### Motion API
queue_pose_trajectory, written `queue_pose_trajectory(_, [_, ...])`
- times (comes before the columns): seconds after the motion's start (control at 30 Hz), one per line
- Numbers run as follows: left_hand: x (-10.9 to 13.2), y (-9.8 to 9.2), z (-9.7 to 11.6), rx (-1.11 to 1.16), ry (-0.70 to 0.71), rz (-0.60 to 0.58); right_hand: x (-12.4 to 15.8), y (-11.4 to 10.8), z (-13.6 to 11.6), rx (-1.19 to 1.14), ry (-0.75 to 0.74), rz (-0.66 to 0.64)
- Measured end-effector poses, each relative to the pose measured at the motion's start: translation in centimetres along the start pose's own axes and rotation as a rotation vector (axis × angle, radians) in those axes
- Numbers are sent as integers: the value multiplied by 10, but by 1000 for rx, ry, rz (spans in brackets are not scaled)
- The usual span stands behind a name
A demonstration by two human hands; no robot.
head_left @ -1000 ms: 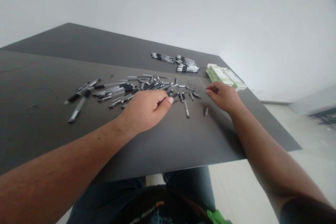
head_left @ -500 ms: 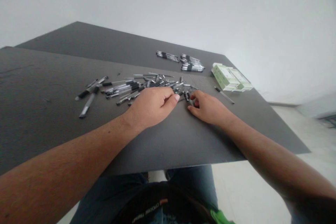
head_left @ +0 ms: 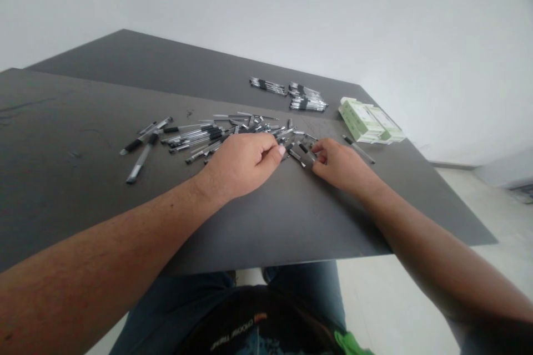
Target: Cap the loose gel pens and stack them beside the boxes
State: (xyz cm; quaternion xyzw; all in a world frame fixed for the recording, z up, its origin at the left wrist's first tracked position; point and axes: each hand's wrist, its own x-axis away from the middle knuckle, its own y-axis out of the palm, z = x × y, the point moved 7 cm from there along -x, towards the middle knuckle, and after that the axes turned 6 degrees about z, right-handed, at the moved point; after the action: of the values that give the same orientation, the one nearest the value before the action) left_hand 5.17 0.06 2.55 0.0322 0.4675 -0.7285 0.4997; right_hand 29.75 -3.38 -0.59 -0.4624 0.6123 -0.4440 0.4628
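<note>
12 o'clock = far side of desk (head_left: 266, 233). Left forearm in from 8 o'clock, right from 4, both low over the desk. Left hand (head_left: 244, 165) palm down, fingers curled in, thumb against index, at near edge of loose pen pile (head_left: 198, 137), which spreads toward its 10 o'clock; cannot tell if anything's inside. Right hand (head_left: 343, 163) half curled, thumb and fingertips at near end of black-grip pen (head_left: 303, 147) at its 10 o'clock, cannot tell if gripped; lone pen (head_left: 362, 151) at its 2 o'clock
</note>
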Motion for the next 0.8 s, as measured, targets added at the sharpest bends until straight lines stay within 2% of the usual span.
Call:
queue_pose_trajectory(0.13, [0,10,-5,-131,-29,-107,-3,-14,8,-19,25,57])
queue_pose_trajectory(0.33, [6,25,-7,-444,24,-322,-6,-39,17,-147,67,159])
queue_pose_trajectory(0.57, [9,37,-12,-532,51,-406,-8,-63,12,-190,38,206])
queue_pose_trajectory(0.8, [11,44,-13,-574,-31,-465,-5,-69,6,-229,-7,233])
